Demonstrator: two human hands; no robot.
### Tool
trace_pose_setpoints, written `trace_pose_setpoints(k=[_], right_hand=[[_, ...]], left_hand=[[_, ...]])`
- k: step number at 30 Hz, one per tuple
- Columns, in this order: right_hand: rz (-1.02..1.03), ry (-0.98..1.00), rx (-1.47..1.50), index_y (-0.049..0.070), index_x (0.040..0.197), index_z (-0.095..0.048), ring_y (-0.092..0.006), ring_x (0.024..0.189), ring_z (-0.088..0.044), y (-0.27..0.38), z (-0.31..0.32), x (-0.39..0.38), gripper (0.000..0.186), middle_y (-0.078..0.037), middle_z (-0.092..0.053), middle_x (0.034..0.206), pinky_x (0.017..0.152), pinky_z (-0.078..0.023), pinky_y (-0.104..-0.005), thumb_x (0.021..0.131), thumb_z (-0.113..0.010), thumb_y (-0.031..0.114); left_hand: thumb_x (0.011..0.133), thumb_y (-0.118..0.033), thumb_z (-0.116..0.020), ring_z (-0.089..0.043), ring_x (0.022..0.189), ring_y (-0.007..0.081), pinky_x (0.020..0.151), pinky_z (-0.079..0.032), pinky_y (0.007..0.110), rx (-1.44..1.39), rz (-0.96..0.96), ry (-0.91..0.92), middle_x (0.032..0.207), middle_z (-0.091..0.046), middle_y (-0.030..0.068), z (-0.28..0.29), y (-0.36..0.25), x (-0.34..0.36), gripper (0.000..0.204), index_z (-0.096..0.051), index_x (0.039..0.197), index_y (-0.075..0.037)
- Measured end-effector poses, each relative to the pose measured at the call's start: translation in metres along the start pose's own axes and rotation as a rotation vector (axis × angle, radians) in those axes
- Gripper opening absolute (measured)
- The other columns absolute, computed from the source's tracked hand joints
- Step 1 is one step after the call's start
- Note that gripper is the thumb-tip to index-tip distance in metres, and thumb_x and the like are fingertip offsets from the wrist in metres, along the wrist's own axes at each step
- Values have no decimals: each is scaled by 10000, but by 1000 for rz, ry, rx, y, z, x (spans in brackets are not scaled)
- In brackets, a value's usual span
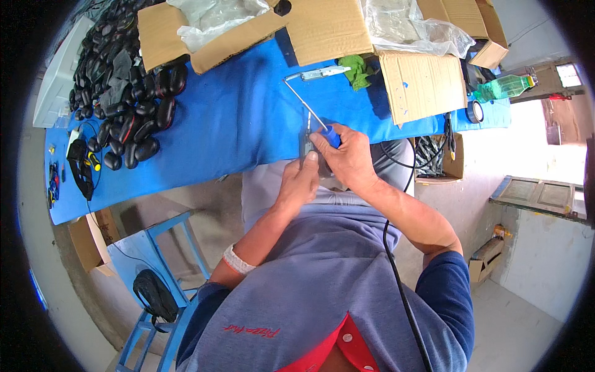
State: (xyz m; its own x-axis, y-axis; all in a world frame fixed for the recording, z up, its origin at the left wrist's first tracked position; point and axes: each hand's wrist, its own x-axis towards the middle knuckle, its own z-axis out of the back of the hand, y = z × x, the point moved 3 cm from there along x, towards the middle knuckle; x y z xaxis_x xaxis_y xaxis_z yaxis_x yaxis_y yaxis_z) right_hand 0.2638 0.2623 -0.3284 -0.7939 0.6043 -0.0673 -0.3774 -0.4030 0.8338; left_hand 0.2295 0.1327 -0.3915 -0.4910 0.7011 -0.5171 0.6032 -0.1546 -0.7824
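In front of my lap, at the near edge of the blue-covered table [229, 111], my two hands are together. My right hand [351, 158] is closed round a blue-handled tool [332, 135]. Its long thin metal shaft slants up and left; whether it is a screwdriver or a soldering iron I cannot tell. My left hand [299, 181] pinches a small dark grey piece [306, 141], mostly hidden by the fingers, with a thin pale strip rising from it. Beyond the shaft's far end lies a slim silvery tool [325, 73], next to a crumpled green cloth [356, 71].
Many black computer mice [145, 118] are heaped at the left. Open cardboard boxes [328, 31] with clear plastic line the back. At the right are a green bottle [503, 88] and a tape roll [475, 111]. A black cable [396, 266] crosses my body. A blue chair [133, 260] stands left.
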Motion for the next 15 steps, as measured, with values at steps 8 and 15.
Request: trace_pose_setpoints(k=[8,15], right_hand=[[66,15,-130,6,883,-662,-403,805,-625,12,3,3,203,-217,-647,842,685,-502,-438,796,-704,184],[339,44,-189,-16,943,-657,-379,798,-642,13,6,9,199,-201,-654,875,675,-510,-411,793,-685,111]], left_hand=[[1001,-490,-431,-371,389,109,361,-295,267,-63,27,5,525,-413,23,-3,-1,-2,468,-421,733,-106],[997,-494,-438,-368,381,107,353,-295,265,-94,45,-2,523,-413,20,-4,1,-3,470,-423,729,-108]])
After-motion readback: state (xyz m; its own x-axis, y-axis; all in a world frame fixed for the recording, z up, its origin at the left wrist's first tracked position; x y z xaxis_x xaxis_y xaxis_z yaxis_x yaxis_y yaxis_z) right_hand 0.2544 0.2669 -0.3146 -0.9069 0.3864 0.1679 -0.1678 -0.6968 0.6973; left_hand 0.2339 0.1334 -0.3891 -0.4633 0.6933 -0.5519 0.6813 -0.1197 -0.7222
